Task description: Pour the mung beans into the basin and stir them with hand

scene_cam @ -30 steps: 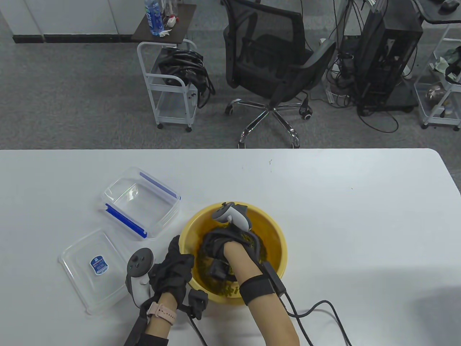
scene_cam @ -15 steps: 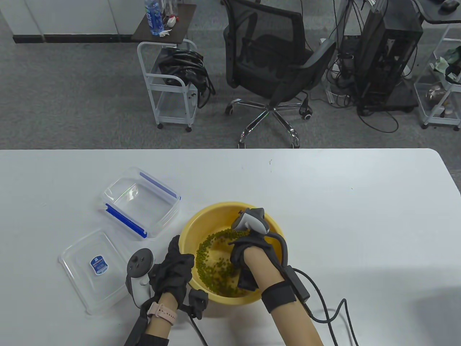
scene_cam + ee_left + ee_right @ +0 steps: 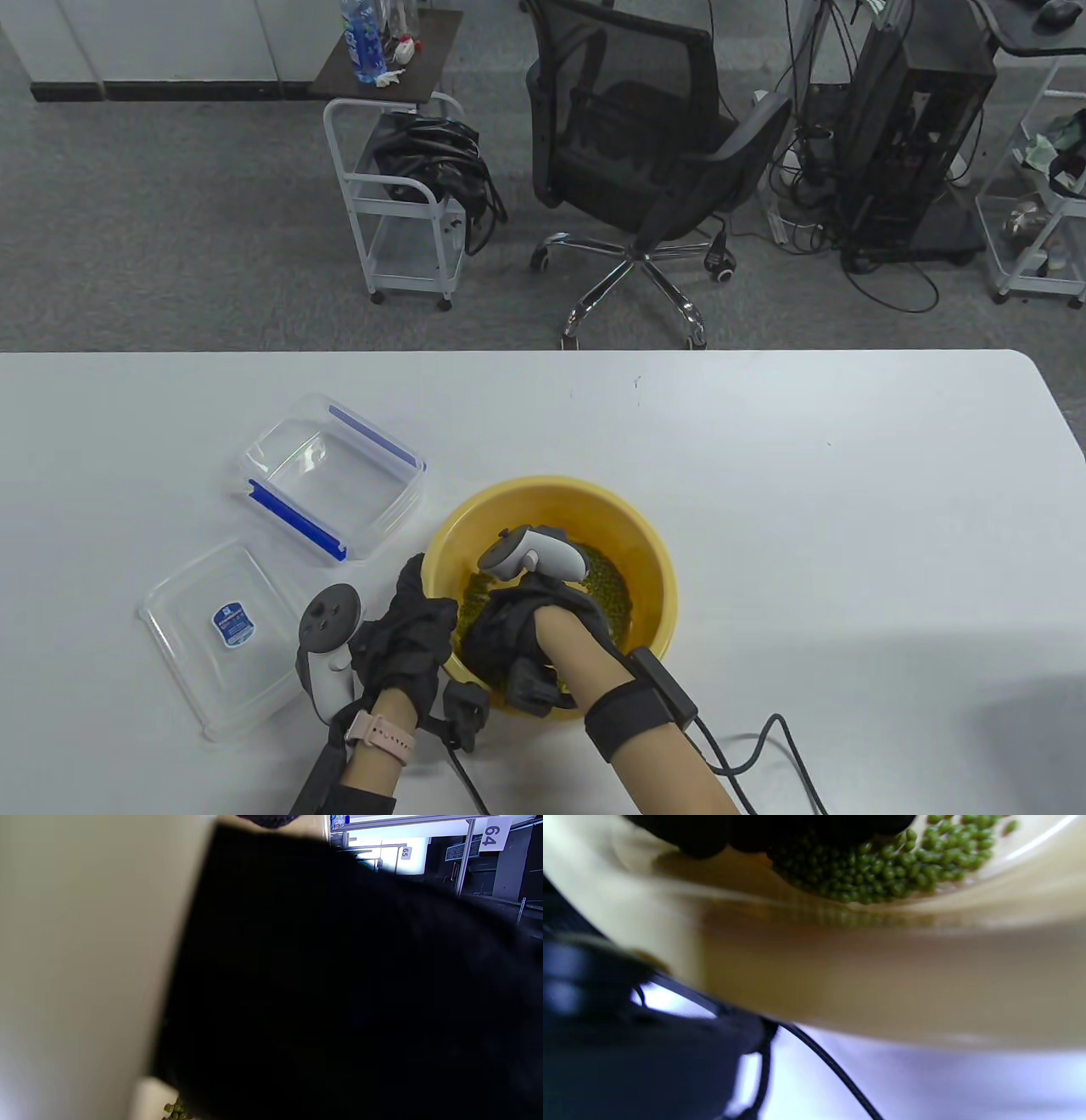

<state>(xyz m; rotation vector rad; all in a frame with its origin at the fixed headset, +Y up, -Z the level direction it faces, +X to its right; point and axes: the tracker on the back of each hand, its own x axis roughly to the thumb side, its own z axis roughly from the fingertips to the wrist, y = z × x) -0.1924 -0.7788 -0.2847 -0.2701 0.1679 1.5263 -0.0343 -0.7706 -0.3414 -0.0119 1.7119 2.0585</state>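
Observation:
In the table view, a yellow basin (image 3: 551,486) stands on the white table with green mung beans (image 3: 609,586) in its bottom. My right hand (image 3: 501,637) is down inside the basin at its near left side. The glove covers its fingers in this view. In the right wrist view, its fingertips (image 3: 704,840) rest among the beans (image 3: 882,866), with the basin wall (image 3: 840,976) below. My left hand (image 3: 417,607) grips the basin's left rim. The left wrist view shows mostly black glove, the pale basin wall (image 3: 85,942) and a few beans (image 3: 174,1109).
An empty clear box with blue clips (image 3: 331,480) and its lid (image 3: 225,637) lie left of the basin. A cable (image 3: 747,747) trails from my right wrist across the table. An office chair (image 3: 636,153) stands beyond the far edge.
My right hand swept round inside the basin, from the middle to the right side and now to the near left, pushing the beans along. The left hand has stayed on the rim.

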